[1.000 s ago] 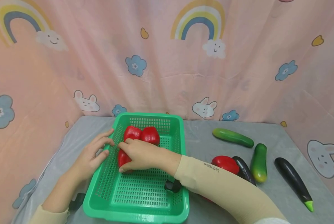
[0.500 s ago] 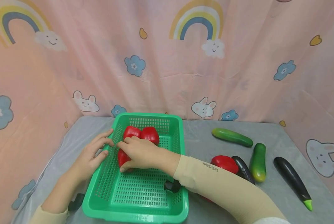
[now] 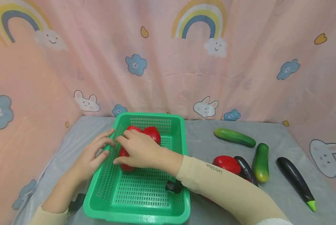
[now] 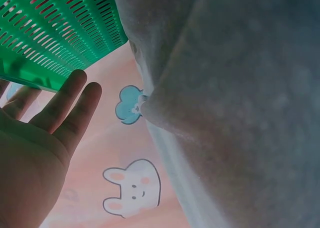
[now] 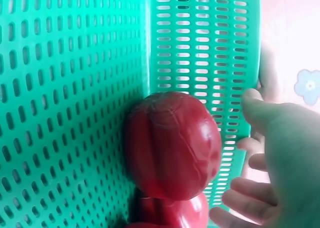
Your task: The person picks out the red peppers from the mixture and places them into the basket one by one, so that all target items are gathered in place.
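Observation:
Inside the green plastic basket (image 3: 137,220) lie three red bell peppers: a near one (image 5: 172,145) by the left wall and two farther back, a left one (image 3: 134,128) and a right one (image 3: 153,134). My right hand (image 3: 142,150) hovers over the near pepper, partly covering it in the head view. Its fingers and thumb are spread, and the right wrist view shows a gap between them and the pepper. At the basket's left rim, my left hand (image 3: 92,157) rests its fingertips, the fingers fairly straight; the left wrist view shows them against the basket's outer side.
On the grey cloth (image 3: 201,137) at right lie two cucumbers, one behind (image 3: 234,137) and one upright in view (image 3: 260,162). Also there are a red bell pepper (image 3: 227,164), a dark eggplant (image 3: 246,170) partly under my sleeve, and another eggplant (image 3: 295,182). A patterned curtain (image 3: 162,78) hangs behind.
My right hand has let go of the near red bell pepper and lifted slightly up and away, its thumb spreading left. The left hand stays at the rim.

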Demonstrator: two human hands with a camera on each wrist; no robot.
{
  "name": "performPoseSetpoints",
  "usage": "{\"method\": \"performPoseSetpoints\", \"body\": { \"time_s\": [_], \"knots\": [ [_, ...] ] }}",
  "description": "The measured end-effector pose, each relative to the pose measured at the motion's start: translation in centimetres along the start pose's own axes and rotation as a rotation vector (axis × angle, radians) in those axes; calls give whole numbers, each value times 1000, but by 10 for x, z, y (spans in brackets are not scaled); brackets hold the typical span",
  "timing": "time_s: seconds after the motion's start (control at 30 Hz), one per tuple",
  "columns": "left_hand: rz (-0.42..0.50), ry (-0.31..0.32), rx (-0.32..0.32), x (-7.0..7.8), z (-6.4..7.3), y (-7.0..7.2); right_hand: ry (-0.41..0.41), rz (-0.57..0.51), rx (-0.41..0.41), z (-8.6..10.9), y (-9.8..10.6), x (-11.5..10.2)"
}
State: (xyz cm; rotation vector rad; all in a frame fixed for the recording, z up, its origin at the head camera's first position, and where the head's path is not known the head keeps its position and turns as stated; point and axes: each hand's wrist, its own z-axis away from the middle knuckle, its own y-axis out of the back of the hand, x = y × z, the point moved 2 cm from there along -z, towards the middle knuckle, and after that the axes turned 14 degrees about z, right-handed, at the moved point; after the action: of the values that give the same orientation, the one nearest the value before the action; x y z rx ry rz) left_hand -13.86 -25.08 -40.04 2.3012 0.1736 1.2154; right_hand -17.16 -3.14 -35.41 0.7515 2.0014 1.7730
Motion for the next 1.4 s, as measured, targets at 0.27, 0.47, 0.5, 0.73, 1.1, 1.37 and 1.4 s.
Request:
{"method": "performPoseSetpoints", "body": {
  "time_s": [0.27,0.47,0.5,0.73,1.1,1.37,1.4],
  "knots": [
    [-5,7,-12,-1,-1,2,6,39,68,0,10,0],
    [-12,13,-16,0,1,2,-1,33,47,3,18,-4],
    [-14,13,-16,0,1,2,-1,28,46,4,20,-4],
    [-25,22,-18,2,2,2,28,-8,127,9,30,-8],
    [-30,31,-14,-1,3,2,45,-41,189,17,47,-12],
    [-27,13,-10,-1,3,2,21,-110,220,28,63,-6],
    [-30,13,-10,-1,3,2,15,-118,220,29,65,-5]
  ]
}}
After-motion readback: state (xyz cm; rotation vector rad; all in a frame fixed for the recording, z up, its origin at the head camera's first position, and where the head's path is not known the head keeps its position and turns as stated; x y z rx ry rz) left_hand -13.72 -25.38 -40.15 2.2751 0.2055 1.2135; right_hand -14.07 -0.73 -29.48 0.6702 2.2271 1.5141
